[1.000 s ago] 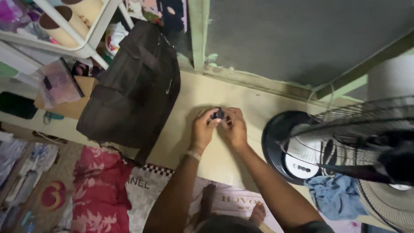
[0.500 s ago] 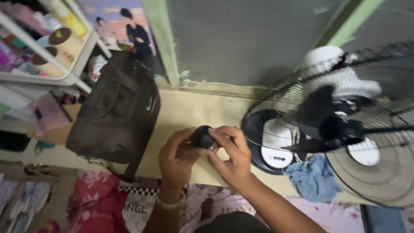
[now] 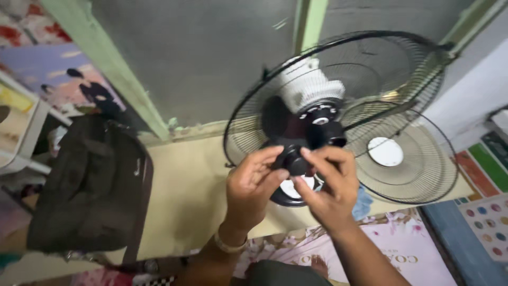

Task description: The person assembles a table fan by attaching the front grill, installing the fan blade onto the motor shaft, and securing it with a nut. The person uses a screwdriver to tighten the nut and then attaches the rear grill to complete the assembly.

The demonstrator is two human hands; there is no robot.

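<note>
My left hand (image 3: pixel 253 182) and my right hand (image 3: pixel 329 186) together hold a small round black knob (image 3: pixel 293 160) between their fingertips, raised in front of a standing fan. The fan's rear wire guard (image 3: pixel 349 79) and its white motor housing (image 3: pixel 307 87) stand just behind the knob. A black hub with a short shaft (image 3: pixel 324 130) shows at the motor's front, close above my right fingers. The detached front wire guard (image 3: pixel 410 159) with a white centre disc leans to the right of my right hand.
A dark brown bag (image 3: pixel 90 190) lies on the cream floor (image 3: pixel 185 180) to the left. A grey wall (image 3: pixel 201 53) with green posts stands behind. A white shelf (image 3: pixel 18 137) is at far left; patterned mats (image 3: pixel 370 249) lie below, and a blue cloth (image 3: pixel 362 203) near the fan base.
Both hands have lifted the black knob up and to the right, from over the floor to just in front of the fan's motor hub. The view has swung right and upward.
</note>
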